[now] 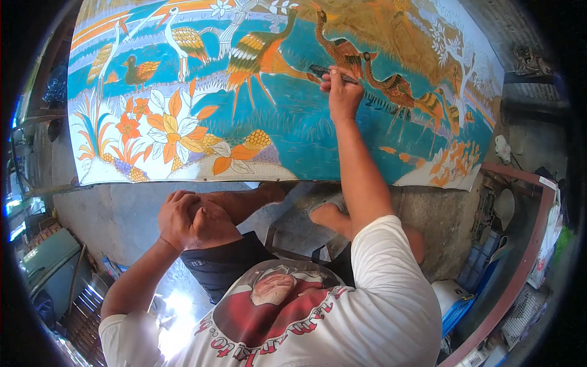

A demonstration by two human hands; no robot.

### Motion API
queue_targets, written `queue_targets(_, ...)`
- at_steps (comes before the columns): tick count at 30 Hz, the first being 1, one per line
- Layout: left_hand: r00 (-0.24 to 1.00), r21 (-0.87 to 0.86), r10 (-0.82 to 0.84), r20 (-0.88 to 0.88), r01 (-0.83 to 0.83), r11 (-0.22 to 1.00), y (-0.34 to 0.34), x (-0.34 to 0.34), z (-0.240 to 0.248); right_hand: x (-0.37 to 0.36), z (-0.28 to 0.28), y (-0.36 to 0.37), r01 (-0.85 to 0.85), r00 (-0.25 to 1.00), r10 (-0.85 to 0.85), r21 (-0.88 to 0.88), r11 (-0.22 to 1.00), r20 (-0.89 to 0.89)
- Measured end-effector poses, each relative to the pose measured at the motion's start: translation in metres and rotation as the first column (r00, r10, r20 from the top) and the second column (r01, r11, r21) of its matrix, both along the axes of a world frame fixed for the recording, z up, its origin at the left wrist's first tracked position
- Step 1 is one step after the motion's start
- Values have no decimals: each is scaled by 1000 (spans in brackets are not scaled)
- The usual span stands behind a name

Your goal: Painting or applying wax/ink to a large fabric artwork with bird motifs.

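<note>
A large panel (306, 142) painted with water birds, plants and blue-green water stands in front of me. My right hand (343, 92) is over its middle, fingers closed around a slim dark tool (319, 71). The tool points left, between an orange-bodied long-legged bird (264, 58) and a dark brown bird (342, 52). Its tip is too small to tell whether it is a brush or a pen, or whether it touches the surface. My left hand (181, 215) lies over my bent knee, holding nothing, its fingers draped loosely and partly apart.
White and orange flowers (170, 126) fill the panel's lower left. A reddish-brown frame (527, 269) curves along the right side, with a blue and white object (455, 303) beside it. At lower left are a grey-green box (50, 263) and brown slats (85, 318). Concrete floor (110, 211) lies below.
</note>
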State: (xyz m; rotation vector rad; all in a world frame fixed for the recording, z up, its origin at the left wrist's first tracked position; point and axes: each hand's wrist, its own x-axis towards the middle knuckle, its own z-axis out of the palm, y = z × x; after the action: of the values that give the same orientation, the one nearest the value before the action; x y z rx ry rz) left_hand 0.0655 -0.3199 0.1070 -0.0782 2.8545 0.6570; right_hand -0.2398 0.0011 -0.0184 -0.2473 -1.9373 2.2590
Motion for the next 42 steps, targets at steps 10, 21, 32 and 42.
queue_targets(10, 1000, -14, -11, 6, 11, 1000, 1, -2, 2, 0, 6, -2, -29, 999, 31, 76, 997, -17)
queue_targets(21, 1000, -12, -1, 4, 1, 1000, 0, 2, 2, -2, 2, -2, -106, 993, 117, 260, 960, -29)
queue_targets(32, 1000, -5, -3, 14, 3, 1000, 0, 0, 2, 1, 0, -2, -55, 996, 69, 208, 977, -58)
queue_targets(42, 1000, -1, 7, 17, -7, 1000, 0, -1, 0, -2, 4, -14, -52, 985, 83, 198, 979, -150)
